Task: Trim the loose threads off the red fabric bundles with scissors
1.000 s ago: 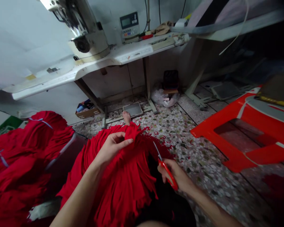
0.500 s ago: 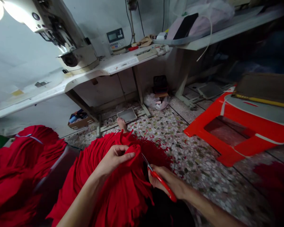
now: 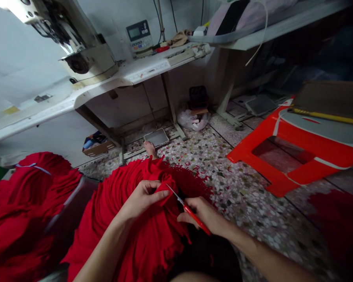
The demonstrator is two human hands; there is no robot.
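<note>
Speckled terrazzo flooring (image 3: 238, 196) lay below. Closed fingers of the left hand (image 3: 142, 199) pinched a red fabric strip (image 3: 166, 185); the right hand (image 3: 207, 215) curled round red-handled metal scissors (image 3: 195, 219), their long axis diagonal, blades pointing up and left, tips just beside the left thumb.

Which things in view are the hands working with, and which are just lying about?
Being worked with:
- red cloth, pinched by the left hand
- scissors, in the right hand

Lying about:
- red stool
- cardboard box
- plastic bag
</note>
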